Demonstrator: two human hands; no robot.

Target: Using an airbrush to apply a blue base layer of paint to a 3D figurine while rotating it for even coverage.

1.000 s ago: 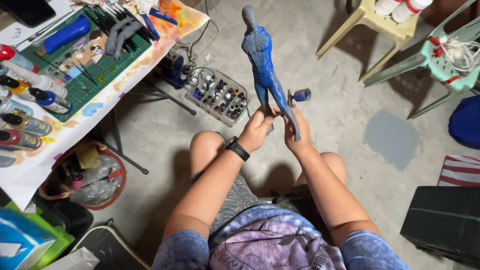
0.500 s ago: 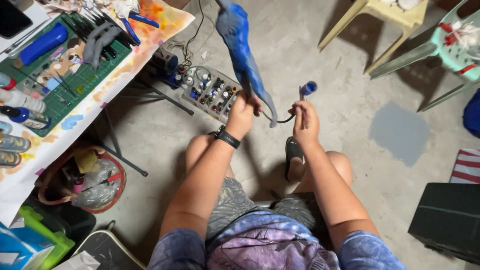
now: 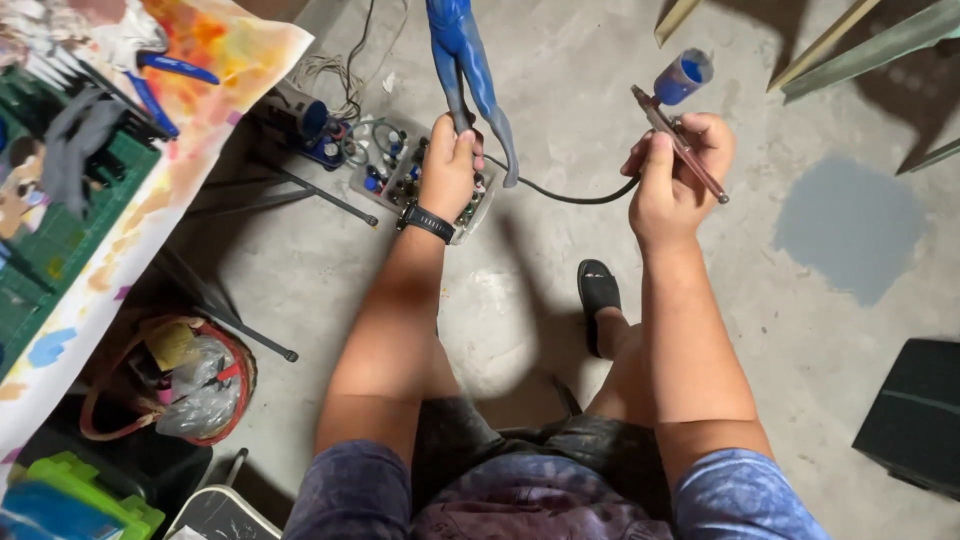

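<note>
My left hand (image 3: 450,165), a black watch on its wrist, grips one leg of a blue painted figurine (image 3: 465,60) whose upper part runs out of the top of the view. My right hand (image 3: 675,170) holds an airbrush (image 3: 680,140) with a small cup of blue paint (image 3: 684,76) on top. The airbrush's black hose (image 3: 565,195) curves away toward the figurine's free leg. The two hands are apart, the airbrush to the right of the figurine.
A clear tray of small paint bottles (image 3: 400,170) lies on the concrete floor under my left hand. A paint-stained table (image 3: 150,190) with a green cutting mat and tools stands at left, a red-rimmed bin (image 3: 185,375) below it. A black box (image 3: 915,415) sits at right.
The figurine has moved up and left, partly out of view. My right hand let go of its base, drew away to the right and now holds the airbrush up.
</note>
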